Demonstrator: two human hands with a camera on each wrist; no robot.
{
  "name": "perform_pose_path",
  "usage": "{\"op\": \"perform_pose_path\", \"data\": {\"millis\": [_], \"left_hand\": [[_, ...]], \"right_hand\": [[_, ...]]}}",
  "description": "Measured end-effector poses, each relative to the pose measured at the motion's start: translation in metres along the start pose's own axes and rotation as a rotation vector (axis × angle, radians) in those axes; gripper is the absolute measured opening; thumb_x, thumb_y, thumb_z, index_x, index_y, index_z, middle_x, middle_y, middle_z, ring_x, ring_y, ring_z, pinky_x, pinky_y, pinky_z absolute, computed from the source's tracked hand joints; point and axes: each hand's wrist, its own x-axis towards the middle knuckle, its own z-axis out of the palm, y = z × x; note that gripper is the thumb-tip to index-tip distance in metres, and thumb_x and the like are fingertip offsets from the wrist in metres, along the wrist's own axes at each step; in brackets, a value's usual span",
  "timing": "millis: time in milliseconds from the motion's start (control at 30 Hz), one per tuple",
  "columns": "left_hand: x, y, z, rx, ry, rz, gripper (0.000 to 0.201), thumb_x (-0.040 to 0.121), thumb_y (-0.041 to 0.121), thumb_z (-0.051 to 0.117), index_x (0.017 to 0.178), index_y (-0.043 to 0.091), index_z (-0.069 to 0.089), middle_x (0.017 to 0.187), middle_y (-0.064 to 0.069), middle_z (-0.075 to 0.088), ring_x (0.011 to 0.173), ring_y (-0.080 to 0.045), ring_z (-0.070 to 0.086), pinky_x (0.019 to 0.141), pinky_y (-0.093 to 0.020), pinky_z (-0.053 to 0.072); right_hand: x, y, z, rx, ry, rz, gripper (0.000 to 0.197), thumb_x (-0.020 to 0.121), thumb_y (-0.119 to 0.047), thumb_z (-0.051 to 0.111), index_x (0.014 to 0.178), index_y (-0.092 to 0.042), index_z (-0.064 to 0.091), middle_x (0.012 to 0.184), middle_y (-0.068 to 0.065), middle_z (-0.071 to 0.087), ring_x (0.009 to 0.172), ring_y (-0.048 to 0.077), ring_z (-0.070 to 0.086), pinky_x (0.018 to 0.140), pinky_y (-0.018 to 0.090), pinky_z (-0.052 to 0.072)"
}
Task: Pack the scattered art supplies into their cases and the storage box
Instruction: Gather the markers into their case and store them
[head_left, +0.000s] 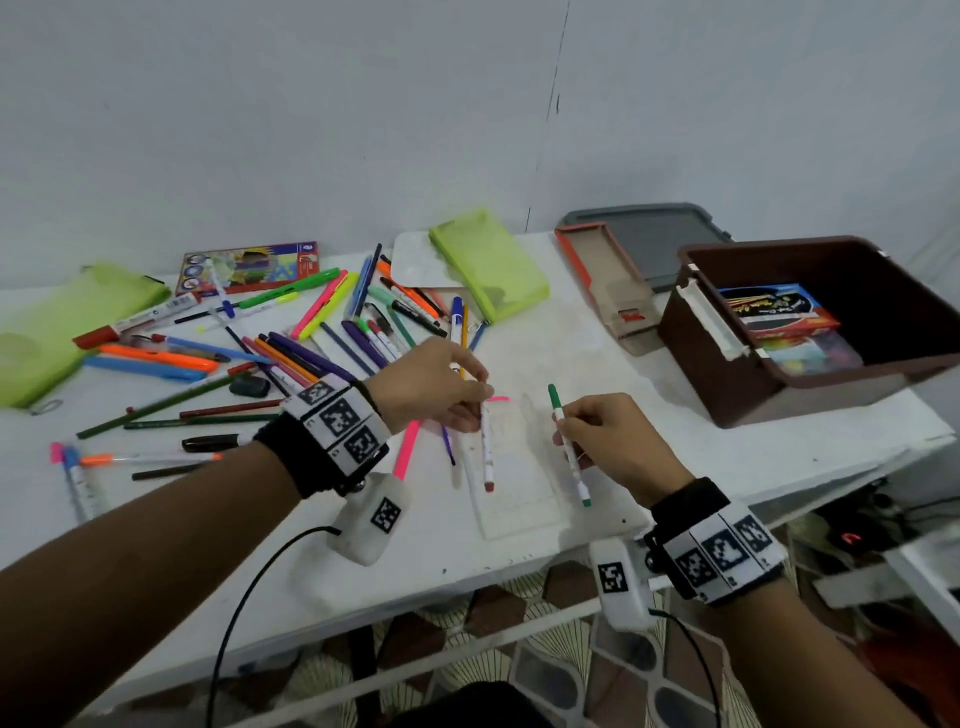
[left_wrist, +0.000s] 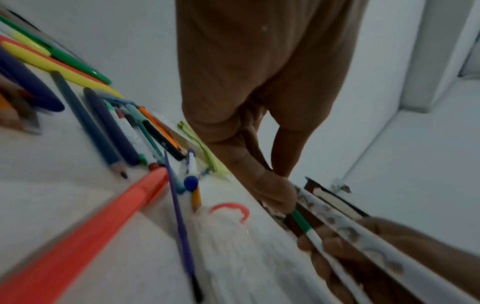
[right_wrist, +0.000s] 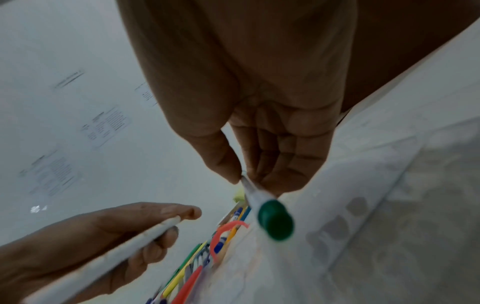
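Observation:
My left hand (head_left: 479, 402) pinches a white marker with a red end (head_left: 487, 452), tip hanging down. My right hand (head_left: 563, 428) pinches a white marker with a green cap (head_left: 570, 452), cap upward. Both hover above a clear flat marker case (head_left: 519, 493) with a pink loop (head_left: 498, 399) near the table's front. In the left wrist view the fingers (left_wrist: 275, 191) hold the patterned white marker (left_wrist: 350, 232) beside the green marker (left_wrist: 302, 222). In the right wrist view the green marker (right_wrist: 275, 222) points at the camera. Many pens and pencils (head_left: 291, 343) lie scattered at the left.
A brown storage box (head_left: 737, 384) with colourful packs inside stands at the right, a grey lid (head_left: 660, 239) and an open orange carton (head_left: 602, 280) behind it. Green pencil cases (head_left: 491, 262) (head_left: 62, 322) and a colour-pencil box (head_left: 247, 267) lie at the back. A pink highlighter (head_left: 407, 449) lies under my left wrist.

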Motion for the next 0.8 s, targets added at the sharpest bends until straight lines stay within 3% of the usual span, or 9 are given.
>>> {"op": "perform_pose_path", "data": {"millis": [133,233,367,433,600,700,800], "left_hand": [[-0.003,-0.014,0.015,0.082,-0.009,-0.041,0.024,0.088,0.007,0.069,0.103,-0.005,0.055,0.071,-0.024,0.067,0.055,-0.029,0.061,0.056,-0.035,0.055],[-0.007,-0.020,0.021,0.206,0.018,-0.036,0.020,0.087,0.013,0.072,0.092,-0.002,0.060,0.072,-0.021,0.071,0.057,-0.027,0.068,0.059,-0.036,0.060],[-0.007,-0.027,0.021,0.380,0.051,0.021,0.025,0.085,0.021,0.073,0.083,-0.002,0.063,0.066,-0.015,0.072,0.054,-0.024,0.067,0.056,-0.032,0.058],[-0.007,-0.027,0.020,0.570,0.074,0.058,0.034,0.084,0.031,0.073,0.084,-0.002,0.067,0.067,-0.012,0.072,0.057,-0.023,0.068,0.061,-0.034,0.058],[-0.001,-0.029,0.015,0.879,0.098,0.082,0.049,0.080,0.051,0.071,0.093,0.004,0.065,0.087,-0.012,0.071,0.078,-0.026,0.066,0.076,-0.040,0.053],[0.004,-0.032,0.012,0.975,0.074,0.092,0.049,0.078,0.057,0.070,0.095,0.012,0.062,0.093,-0.005,0.065,0.087,-0.021,0.060,0.073,-0.036,0.048],[0.005,-0.030,0.012,0.994,0.048,0.101,0.047,0.078,0.056,0.071,0.094,0.012,0.064,0.090,-0.005,0.067,0.084,-0.021,0.061,0.068,-0.033,0.046]], "right_hand": [[-0.009,0.001,0.012,-0.113,-0.061,-0.063,0.020,0.089,-0.011,0.059,0.077,0.004,0.065,0.075,0.026,0.062,0.059,0.018,0.055,0.062,0.041,0.055],[-0.010,0.003,0.022,-0.188,-0.069,-0.081,0.023,0.087,-0.015,0.059,0.076,0.005,0.062,0.068,0.022,0.059,0.056,0.016,0.051,0.063,0.046,0.053],[-0.008,0.001,0.027,-0.261,-0.033,-0.085,0.022,0.088,-0.018,0.060,0.079,0.000,0.066,0.071,0.017,0.064,0.060,0.016,0.053,0.063,0.037,0.051],[-0.008,0.000,0.029,-0.293,-0.021,-0.090,0.020,0.088,-0.019,0.061,0.078,-0.003,0.067,0.065,0.009,0.062,0.060,0.016,0.055,0.060,0.031,0.048],[-0.010,0.000,0.033,-0.346,0.005,-0.097,0.020,0.088,-0.018,0.060,0.074,-0.005,0.065,0.060,0.001,0.058,0.057,0.013,0.050,0.054,0.024,0.039],[-0.011,0.000,0.033,-0.369,0.012,-0.105,0.023,0.088,-0.019,0.060,0.066,-0.012,0.060,0.055,-0.005,0.054,0.053,0.007,0.047,0.050,0.016,0.034],[-0.011,0.000,0.033,-0.376,0.017,-0.110,0.024,0.088,-0.019,0.061,0.065,-0.013,0.060,0.055,-0.006,0.053,0.052,0.006,0.046,0.047,0.015,0.033]]}}
